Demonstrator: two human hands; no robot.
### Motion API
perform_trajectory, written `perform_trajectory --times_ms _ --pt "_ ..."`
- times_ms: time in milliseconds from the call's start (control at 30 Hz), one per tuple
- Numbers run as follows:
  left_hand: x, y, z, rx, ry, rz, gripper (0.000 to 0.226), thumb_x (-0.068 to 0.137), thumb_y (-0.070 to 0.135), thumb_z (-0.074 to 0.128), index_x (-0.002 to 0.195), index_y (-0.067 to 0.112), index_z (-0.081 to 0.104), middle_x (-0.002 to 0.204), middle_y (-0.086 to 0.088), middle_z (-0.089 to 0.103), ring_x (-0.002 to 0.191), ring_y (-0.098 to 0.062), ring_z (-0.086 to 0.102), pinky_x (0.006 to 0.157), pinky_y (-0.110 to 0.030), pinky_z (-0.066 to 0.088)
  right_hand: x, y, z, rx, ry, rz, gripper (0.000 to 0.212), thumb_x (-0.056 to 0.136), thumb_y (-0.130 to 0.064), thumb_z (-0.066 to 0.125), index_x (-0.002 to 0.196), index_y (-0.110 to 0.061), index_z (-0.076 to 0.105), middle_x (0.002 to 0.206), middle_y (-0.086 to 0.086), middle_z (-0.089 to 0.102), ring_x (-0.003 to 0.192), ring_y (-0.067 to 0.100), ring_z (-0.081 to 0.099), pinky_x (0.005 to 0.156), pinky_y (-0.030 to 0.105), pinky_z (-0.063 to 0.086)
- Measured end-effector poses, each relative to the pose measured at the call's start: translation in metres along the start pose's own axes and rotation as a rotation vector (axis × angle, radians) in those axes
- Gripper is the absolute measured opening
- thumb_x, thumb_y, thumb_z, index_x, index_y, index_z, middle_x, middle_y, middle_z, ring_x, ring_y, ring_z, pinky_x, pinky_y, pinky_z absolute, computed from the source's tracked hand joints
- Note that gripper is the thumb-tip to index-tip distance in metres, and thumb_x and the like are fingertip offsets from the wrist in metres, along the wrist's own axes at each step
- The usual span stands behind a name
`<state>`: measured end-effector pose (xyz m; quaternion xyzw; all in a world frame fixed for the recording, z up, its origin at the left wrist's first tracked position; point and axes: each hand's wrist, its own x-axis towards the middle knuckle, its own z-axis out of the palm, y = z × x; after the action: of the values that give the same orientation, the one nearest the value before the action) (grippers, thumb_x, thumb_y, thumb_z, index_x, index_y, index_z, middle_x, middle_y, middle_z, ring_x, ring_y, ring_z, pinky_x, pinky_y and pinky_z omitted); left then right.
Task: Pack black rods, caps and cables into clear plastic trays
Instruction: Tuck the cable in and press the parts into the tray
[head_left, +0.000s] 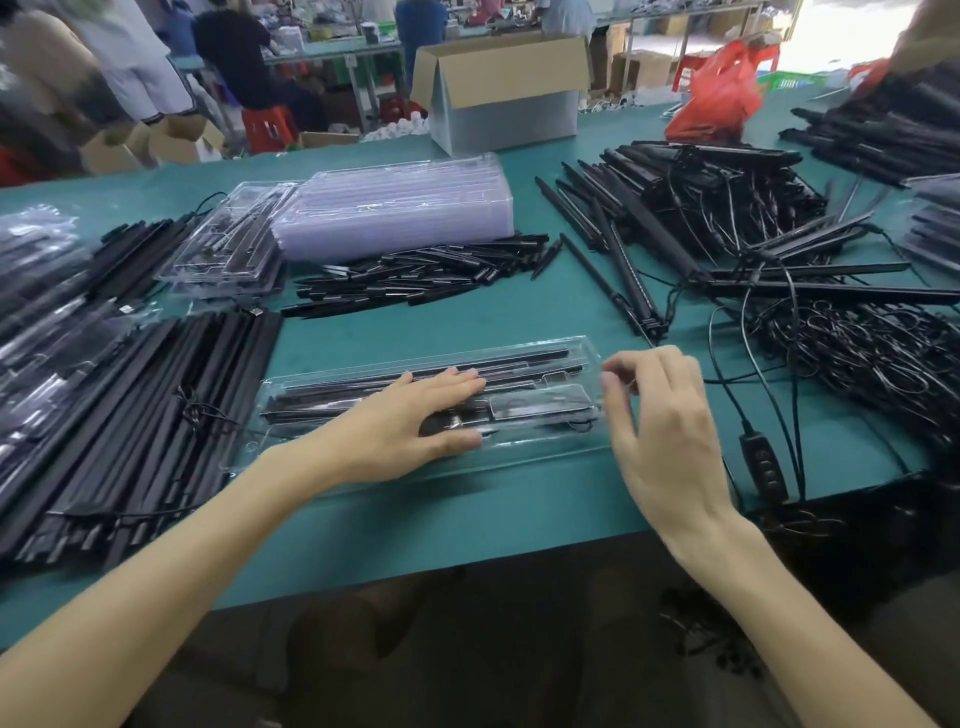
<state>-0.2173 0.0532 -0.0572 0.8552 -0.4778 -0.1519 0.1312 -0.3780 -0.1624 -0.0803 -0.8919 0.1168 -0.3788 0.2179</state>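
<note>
A clear plastic tray (540, 447) lies on the green table in front of me, with black rods (524, 364) and a cable in its slots. My left hand (410, 421) lies flat on the tray's middle, fingers straight, pressing on the rods. My right hand (660, 415) hovers at the tray's right end with loosely curled fingers and holds nothing that I can see; it is blurred.
A stack of clear trays (395, 208) stands behind, with a pile of black caps (415, 275) in front of it. Loose rods and cables (727, 223) cover the right side. Packed trays and rods (130, 395) lie at the left. A cardboard box (509, 88) stands at the back.
</note>
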Motion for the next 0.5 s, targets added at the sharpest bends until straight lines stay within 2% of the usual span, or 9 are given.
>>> perform_trajectory --times_ms 100,167,233,300,367,433,500 --pt "0.002 0.0 -0.009 -0.046 -0.03 -0.005 0.08 0.085 0.074 0.031 0.154 0.035 0.034 0.153 0.028 0.023 0.144 0.009 0.018 0.126 -0.036 0.014 -0.016 -0.009 0.001 0.013 0.036 -0.259 0.012 0.102 -0.01 0.056 0.095 -0.004 0.063 0.085 0.003 0.057 0.075 0.021 0.049 0.069 0.038 0.047" --pt "0.003 -0.001 -0.019 -0.126 0.037 -0.018 0.07 0.085 0.08 0.03 0.141 0.043 0.052 0.144 0.028 0.044 0.136 0.005 0.041 0.119 -0.032 0.032 -0.026 -0.015 0.006 0.001 -0.027 -0.342 0.015 0.102 -0.012 0.056 0.093 -0.005 0.065 0.083 0.003 0.059 0.073 0.023 0.052 0.068 0.039 0.047" --pt "0.006 -0.003 -0.03 -0.148 0.101 -0.054 0.074 0.08 0.091 0.025 0.128 0.047 0.058 0.129 0.018 0.065 0.124 -0.008 0.059 0.11 -0.035 0.045 -0.031 -0.019 0.011 -0.026 -0.095 -0.344 0.014 0.102 -0.012 0.056 0.096 -0.006 0.067 0.089 0.002 0.062 0.079 0.023 0.056 0.072 0.039 0.049" --pt "0.009 -0.004 -0.039 -0.178 0.08 -0.07 0.08 0.079 0.093 0.025 0.124 0.04 0.065 0.118 0.013 0.071 0.12 -0.015 0.063 0.107 -0.04 0.047 -0.028 -0.021 0.015 -0.046 -0.129 -0.282 0.013 0.1 -0.009 0.058 0.106 -0.005 0.068 0.1 0.004 0.066 0.092 0.024 0.061 0.081 0.039 0.052" --pt "0.011 -0.005 -0.041 -0.235 0.058 -0.064 0.068 0.087 0.081 0.031 0.125 0.038 0.068 0.125 0.02 0.068 0.121 -0.002 0.061 0.111 -0.037 0.045 -0.02 -0.023 0.016 -0.053 -0.131 -0.21 0.017 0.098 -0.008 0.059 0.111 -0.003 0.069 0.105 0.006 0.067 0.098 0.024 0.061 0.085 0.039 0.053" --pt "0.011 -0.005 -0.04 -0.251 0.05 -0.068 0.059 0.09 0.071 0.035 0.127 0.038 0.067 0.128 0.022 0.066 0.122 0.003 0.058 0.112 -0.035 0.043 -0.011 -0.027 0.015 -0.02 -0.092 -0.181 0.014 0.1 -0.007 0.057 0.105 -0.003 0.069 0.097 0.005 0.067 0.089 0.023 0.057 0.081 0.037 0.052" --pt "0.011 -0.005 -0.039 -0.228 0.051 -0.069 0.058 0.089 0.071 0.035 0.126 0.04 0.067 0.128 0.022 0.066 0.122 0.003 0.058 0.113 -0.035 0.043 -0.001 -0.029 0.014 0.003 -0.033 -0.168 0.016 0.102 -0.009 0.054 0.097 -0.004 0.068 0.088 0.003 0.061 0.083 0.02 0.051 0.076 0.033 0.047"
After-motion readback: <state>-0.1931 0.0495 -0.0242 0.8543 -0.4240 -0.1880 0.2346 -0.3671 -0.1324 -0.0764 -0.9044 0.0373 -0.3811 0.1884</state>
